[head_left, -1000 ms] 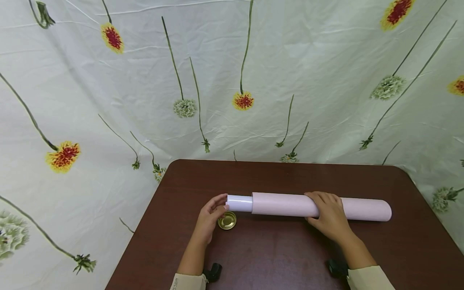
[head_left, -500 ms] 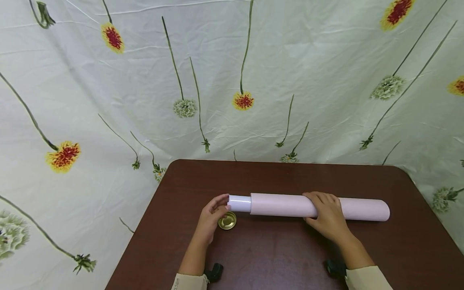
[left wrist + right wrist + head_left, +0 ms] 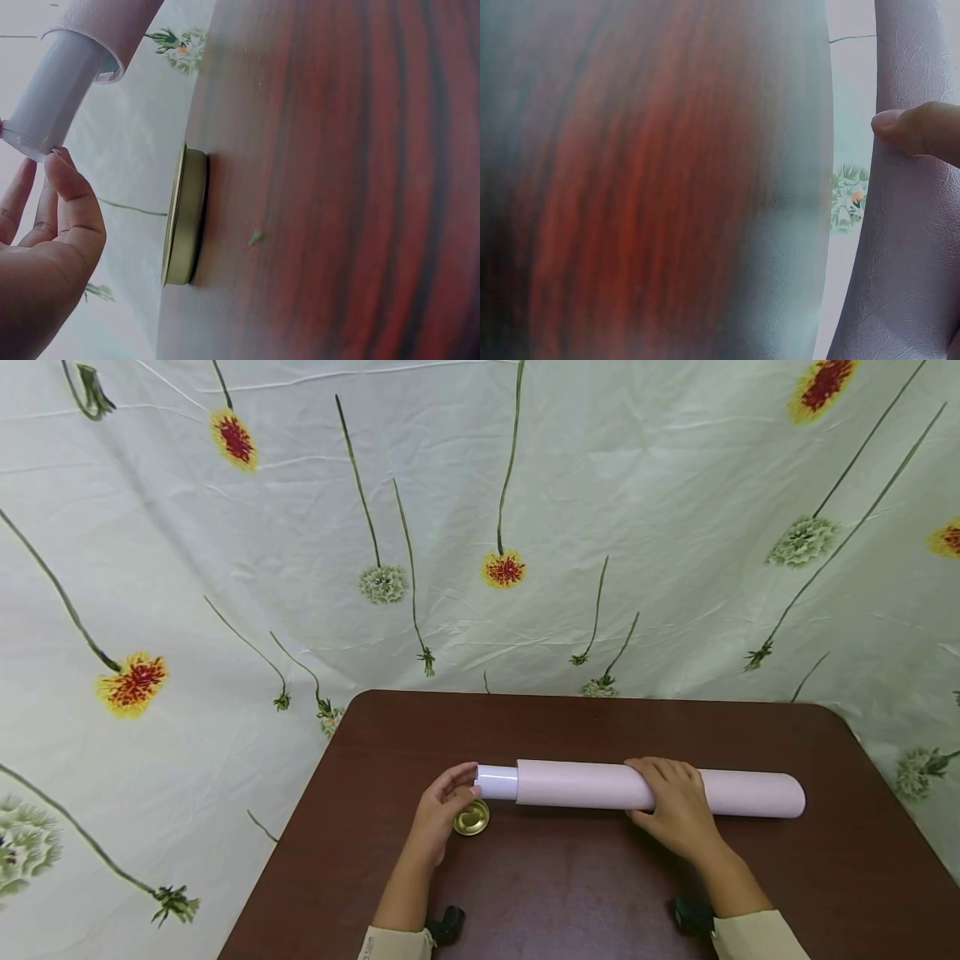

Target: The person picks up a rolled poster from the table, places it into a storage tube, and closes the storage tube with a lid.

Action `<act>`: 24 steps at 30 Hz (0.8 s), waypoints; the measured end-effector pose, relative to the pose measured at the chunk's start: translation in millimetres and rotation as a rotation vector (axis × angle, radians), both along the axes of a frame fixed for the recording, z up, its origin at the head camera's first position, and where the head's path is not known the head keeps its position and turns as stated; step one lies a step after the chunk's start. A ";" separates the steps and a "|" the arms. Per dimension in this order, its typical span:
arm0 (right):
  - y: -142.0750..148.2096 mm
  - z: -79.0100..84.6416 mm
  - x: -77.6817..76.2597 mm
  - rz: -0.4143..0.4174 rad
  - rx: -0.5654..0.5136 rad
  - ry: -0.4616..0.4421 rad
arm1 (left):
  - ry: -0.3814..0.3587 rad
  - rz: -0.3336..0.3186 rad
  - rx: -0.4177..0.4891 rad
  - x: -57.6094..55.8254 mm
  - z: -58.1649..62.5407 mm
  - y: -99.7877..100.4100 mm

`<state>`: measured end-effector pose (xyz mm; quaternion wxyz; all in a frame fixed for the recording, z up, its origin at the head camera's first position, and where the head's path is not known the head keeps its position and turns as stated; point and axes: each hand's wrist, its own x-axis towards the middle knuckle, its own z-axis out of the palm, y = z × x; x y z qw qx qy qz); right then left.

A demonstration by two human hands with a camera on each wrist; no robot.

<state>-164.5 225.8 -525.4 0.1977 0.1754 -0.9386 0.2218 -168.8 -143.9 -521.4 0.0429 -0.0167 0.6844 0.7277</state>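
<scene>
A long pale pink tube (image 3: 577, 783) lies level across the view, its leathery texture plain in the right wrist view. My right hand (image 3: 678, 806) grips it past the middle, thumb (image 3: 911, 131) on the near side. Out of its left end sticks a shorter length of glossy white roll (image 3: 497, 782). My left hand (image 3: 438, 806) pinches the rim of that roll's free end between thumb and fingertips, as the left wrist view shows. Just below the left fingertips a round gold lid (image 3: 471, 818) rests on the table. The inside of the pink tube is hidden.
The dark reddish-brown table (image 3: 570, 877) has rounded far corners. Behind it hangs a white cloth (image 3: 450, 485) printed with flowers. Dark wrist-camera mounts (image 3: 446, 927) sit by both cuffs.
The white roll has slid a little further into the pink tube. My left hand has shifted slightly right with it, while my right hand and the tube have moved slightly left.
</scene>
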 end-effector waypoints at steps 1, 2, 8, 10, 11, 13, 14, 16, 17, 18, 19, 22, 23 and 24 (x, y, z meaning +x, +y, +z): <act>0.0 -0.2 0.0 0.000 0.001 0.001 | 0.001 -0.001 -0.001 0.1 0.0 0.4; 0.0 -0.5 -0.1 -0.001 0.004 0.003 | 0.001 -0.002 0.000 0.1 -0.1 0.7; -0.9 -2.1 -0.6 -0.002 0.014 0.016 | 0.005 -0.008 -0.001 0.4 -0.4 3.0; -1.6 -2.4 -0.7 -0.002 0.014 0.019 | 0.006 -0.010 0.001 0.5 -0.8 3.7; -1.9 -2.5 -0.7 -0.002 0.012 0.020 | 0.008 -0.013 0.001 0.6 -0.9 3.8; -2.5 -2.9 -0.9 -0.001 0.011 0.019 | 0.005 -0.015 0.002 0.9 -1.2 4.2; -2.9 -3.0 -0.9 0.000 0.012 0.019 | 0.005 -0.016 0.003 1.1 -1.2 4.3; -3.6 -3.1 -1.1 0.001 0.012 0.020 | 0.003 -0.018 0.005 1.1 -1.4 4.8; -3.8 -3.2 -1.3 0.001 0.012 0.020 | 0.003 -0.020 0.007 1.1 -1.3 5.1; -4.0 -3.3 -1.5 0.001 0.012 0.022 | -0.001 -0.019 0.010 1.0 -1.5 5.4; -4.2 -3.3 -1.7 0.001 0.011 0.023 | -0.002 -0.020 0.012 0.9 -1.6 5.5; -4.9 -3.5 -2.1 0.003 0.006 0.028 | -0.001 -0.024 0.019 0.6 -1.6 6.4; -5.1 -3.6 -2.2 0.004 0.006 0.030 | -0.001 -0.024 0.021 0.6 -1.5 6.6; -5.3 -3.9 -2.4 0.006 0.005 0.031 | 0.000 -0.025 0.022 0.6 -1.5 6.7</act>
